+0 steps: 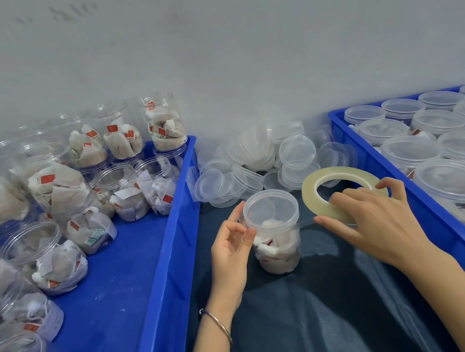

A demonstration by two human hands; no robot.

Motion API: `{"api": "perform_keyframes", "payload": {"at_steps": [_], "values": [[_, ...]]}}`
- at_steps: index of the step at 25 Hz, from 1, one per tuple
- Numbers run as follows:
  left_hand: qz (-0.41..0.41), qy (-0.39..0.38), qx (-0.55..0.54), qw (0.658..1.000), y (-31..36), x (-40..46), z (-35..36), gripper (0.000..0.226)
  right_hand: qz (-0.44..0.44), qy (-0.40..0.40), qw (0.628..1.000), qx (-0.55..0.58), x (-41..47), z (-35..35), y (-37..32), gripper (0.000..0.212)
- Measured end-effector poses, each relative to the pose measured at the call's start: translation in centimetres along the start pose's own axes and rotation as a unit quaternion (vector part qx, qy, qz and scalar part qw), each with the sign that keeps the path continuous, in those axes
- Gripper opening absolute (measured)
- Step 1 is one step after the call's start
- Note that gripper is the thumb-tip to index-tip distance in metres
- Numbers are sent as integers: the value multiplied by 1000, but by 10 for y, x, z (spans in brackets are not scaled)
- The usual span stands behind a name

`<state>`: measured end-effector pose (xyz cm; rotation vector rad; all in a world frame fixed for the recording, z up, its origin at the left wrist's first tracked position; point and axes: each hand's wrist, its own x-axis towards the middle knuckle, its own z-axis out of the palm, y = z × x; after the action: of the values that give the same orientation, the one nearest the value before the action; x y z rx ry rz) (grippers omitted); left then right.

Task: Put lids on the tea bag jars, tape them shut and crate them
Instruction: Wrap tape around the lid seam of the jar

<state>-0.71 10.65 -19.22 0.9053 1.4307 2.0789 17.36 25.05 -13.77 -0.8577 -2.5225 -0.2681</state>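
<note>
A clear jar of tea bags [277,244] with its lid [270,208] on stands upright on the dark surface between two blue crates. My left hand [231,246] pinches the jar's left side just under the lid. My right hand [372,220] grips a roll of clear tape [338,180] to the right of the jar. A strip of tape [305,222] stretches from the roll to the jar's neck.
The left blue crate [173,234] holds several open jars of tea bags [53,186]. The right blue crate [375,159] holds several lidded jars [451,180]. A heap of loose clear lids [256,163] lies behind the jar, against the white wall.
</note>
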Motion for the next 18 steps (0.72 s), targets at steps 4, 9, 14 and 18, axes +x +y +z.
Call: {"api": "perform_keyframes", "payload": {"at_steps": [4,9,14,18], "values": [[-13,-45,4,999,-3,8,-7,18,-4,-19,1000,-2,4,3,-1,53],[8,-87,71,994,4,18,-13,48,7,-28,1000,-2,7,5,3,53],[-9,-150,142,978,23,25,-23,49,9,-41,999,-5,10,4,4,55],[4,-183,259,948,20,5,-3,72,15,-48,999,-7,11,2,1,57]]}}
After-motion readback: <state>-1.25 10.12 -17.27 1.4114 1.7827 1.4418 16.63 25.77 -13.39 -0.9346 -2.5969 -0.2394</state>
